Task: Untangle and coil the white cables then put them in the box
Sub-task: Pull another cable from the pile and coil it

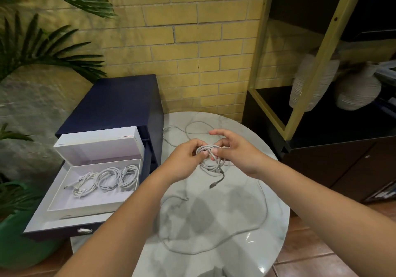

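Note:
Both hands hold one coiled white cable (211,161) above the round marble table (276,201). My left hand (186,158) grips the coil's left side. My right hand (235,148) pinches its top, index finger raised. The cable's dark plug end (214,185) dangles below the coil. Loose white cables lie on the table: one long loop (260,223) near the front and another cable (182,130) at the back. An open white box (64,193) sits in the blue drawer (53,228) on the left and holds three coiled white cables (107,180).
The box's white lid (100,143) stands upright behind it. A dark blue cabinet (120,103) carries the drawer. Palm plants in a green pot (19,242) stand at left. A black and yellow shelf (317,113) with pale vases (355,90) rises at right; a brick wall is behind.

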The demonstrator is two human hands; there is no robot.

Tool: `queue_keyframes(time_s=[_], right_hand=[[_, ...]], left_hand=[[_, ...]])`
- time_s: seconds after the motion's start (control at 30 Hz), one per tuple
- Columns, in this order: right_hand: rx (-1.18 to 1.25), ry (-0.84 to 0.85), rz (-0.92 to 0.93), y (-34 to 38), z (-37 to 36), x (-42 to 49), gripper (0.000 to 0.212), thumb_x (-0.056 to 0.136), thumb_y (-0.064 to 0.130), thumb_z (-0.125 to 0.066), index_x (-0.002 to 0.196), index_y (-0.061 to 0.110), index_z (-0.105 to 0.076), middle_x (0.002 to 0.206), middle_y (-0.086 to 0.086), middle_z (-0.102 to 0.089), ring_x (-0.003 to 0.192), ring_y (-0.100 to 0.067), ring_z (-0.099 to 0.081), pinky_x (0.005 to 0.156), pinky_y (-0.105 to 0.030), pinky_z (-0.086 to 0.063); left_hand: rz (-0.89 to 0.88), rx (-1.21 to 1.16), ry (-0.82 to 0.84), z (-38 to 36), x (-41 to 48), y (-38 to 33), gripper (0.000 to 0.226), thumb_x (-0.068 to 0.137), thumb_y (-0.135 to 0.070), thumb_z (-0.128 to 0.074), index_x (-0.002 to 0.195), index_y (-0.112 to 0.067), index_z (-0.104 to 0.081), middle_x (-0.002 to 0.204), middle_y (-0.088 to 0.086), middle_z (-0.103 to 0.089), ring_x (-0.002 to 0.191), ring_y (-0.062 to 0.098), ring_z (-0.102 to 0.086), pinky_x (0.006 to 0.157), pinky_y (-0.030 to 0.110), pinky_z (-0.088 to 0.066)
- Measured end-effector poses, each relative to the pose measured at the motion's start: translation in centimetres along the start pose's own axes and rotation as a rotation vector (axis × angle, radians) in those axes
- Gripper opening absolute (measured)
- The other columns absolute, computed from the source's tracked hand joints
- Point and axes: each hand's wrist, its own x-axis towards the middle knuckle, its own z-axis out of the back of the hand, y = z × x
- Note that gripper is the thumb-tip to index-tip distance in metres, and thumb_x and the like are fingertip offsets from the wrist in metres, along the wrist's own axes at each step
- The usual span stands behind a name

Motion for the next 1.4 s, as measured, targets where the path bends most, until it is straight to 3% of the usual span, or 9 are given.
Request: queue_keyframes(time_s=[0.1, 0.27, 0.4, 0.53, 0.63, 0.73, 0.9, 1.13, 1.4], right_hand=[[-0.034, -0.006, 0.037, 0.3, 0.0, 0.1, 0.042, 0.09, 0.004, -0.061, 0.127, 0.021, -0.051, 0.087, -0.005, -0.061, 0.077, -0.012, -0.062, 0.073, -0.023, -0.05], [-0.083, 0.003, 0.074, 0.6, 0.5, 0.1, 0.034, 0.089, 0.002, -0.062, 0.121, 0.014, -0.057, 0.088, -0.001, -0.057, 0.071, -0.005, -0.063, 0.071, -0.018, -0.052], [-0.143, 0.006, 0.059, 0.5, 0.9, 0.3, 0.031, 0.087, 0.005, -0.066, 0.115, 0.013, -0.059, 0.093, -0.002, -0.058, 0.077, -0.009, -0.062, 0.075, -0.023, -0.051], [-0.538, -0.271, 0.293, 0.2, 0.5, 0.4, 0.021, 0.082, 0.013, -0.073, 0.094, 0.021, -0.058, 0.096, 0.003, -0.053, 0.076, -0.005, -0.05, 0.068, -0.01, -0.042], [-0.673, -0.251, 0.429, 0.0, 0.3, -0.3, 0.01, 0.087, 0.019, -0.068, 0.086, 0.023, -0.059, 0.088, 0.008, -0.05, 0.072, -0.005, -0.048, 0.065, -0.009, -0.039], [-0.7, -0.179, 0.401, -0.5, -0.1, -0.8, 0.01, 0.086, 0.026, -0.069, 0.09, 0.023, -0.06, 0.09, 0.01, -0.051, 0.073, -0.007, -0.053, 0.064, -0.012, -0.041], [-0.701, -0.269, 0.406, -0.7, -0.4, -0.4, 0.014, 0.084, 0.017, -0.071, 0.087, 0.018, -0.058, 0.085, 0.006, -0.051, 0.069, -0.01, -0.052, 0.064, -0.018, -0.042], [-0.742, -0.282, 0.42, -1.2, -0.6, 0.0, 0.005, 0.086, 0.012, -0.067, 0.09, 0.015, -0.066, 0.089, 0.002, -0.054, 0.072, -0.011, -0.053, 0.067, -0.023, -0.044], [-0.39, -0.108, 0.069, -0.1, 0.3, 0.2, 0.01, 0.089, 0.02, -0.066, 0.079, 0.021, -0.063, 0.086, -0.002, -0.066, 0.075, -0.014, -0.059, 0.068, -0.03, -0.047]], left_hand=[[0.009, 0.051, 0.008, 0.3, 0.0, -0.2, 0.011, 0.098, -0.027, -0.052, 0.102, -0.02, -0.059, 0.091, -0.004, -0.064, 0.083, 0.012, -0.056, 0.074, 0.026, -0.045], [0.044, -0.151, 0.078, 0.4, -0.5, -0.3, 0.017, 0.1, -0.025, -0.048, 0.106, -0.012, -0.058, 0.093, -0.002, -0.062, 0.093, 0.014, -0.06, 0.094, 0.035, -0.052], [0.067, -0.2, 0.09, 0.3, -0.5, -0.6, 0.015, 0.1, -0.024, -0.048, 0.092, -0.015, -0.058, 0.086, -0.005, -0.062, 0.089, 0.013, -0.06, 0.096, 0.038, -0.051], [0.125, -0.153, -0.023, -0.6, -0.4, -0.6, 0.023, 0.101, -0.035, -0.04, 0.087, -0.022, -0.051, 0.086, -0.004, -0.056, 0.084, 0.014, -0.053, 0.094, 0.044, -0.047], [0.139, -0.155, -0.129, -1.1, -0.2, -0.7, 0.025, 0.1, -0.039, -0.037, 0.086, -0.022, -0.048, 0.086, -0.002, -0.052, 0.082, 0.016, -0.05, 0.091, 0.046, -0.047], [0.152, -0.26, -0.168, -1.4, -0.2, -1.1, 0.022, 0.098, -0.031, -0.038, 0.082, -0.019, -0.047, 0.082, -0.002, -0.049, 0.08, 0.016, -0.049, 0.087, 0.042, -0.047], [0.179, -0.387, -0.104, -1.2, 0.0, -1.5, 0.022, 0.096, -0.022, -0.038, 0.077, -0.015, -0.045, 0.082, 0.002, -0.05, 0.082, 0.016, -0.049, 0.09, 0.035, -0.047], [0.162, -0.339, -0.042, -0.8, 0.3, -1.2, 0.02, 0.094, -0.03, -0.041, 0.081, -0.016, -0.047, 0.086, 0.001, -0.049, 0.087, 0.017, -0.048, 0.099, 0.044, -0.043], [0.007, -0.166, -0.092, -1.2, 0.3, -1.2, 0.021, 0.103, -0.033, -0.033, 0.094, -0.02, -0.047, 0.088, -0.007, -0.053, 0.081, 0.008, -0.047, 0.075, 0.023, -0.038]])
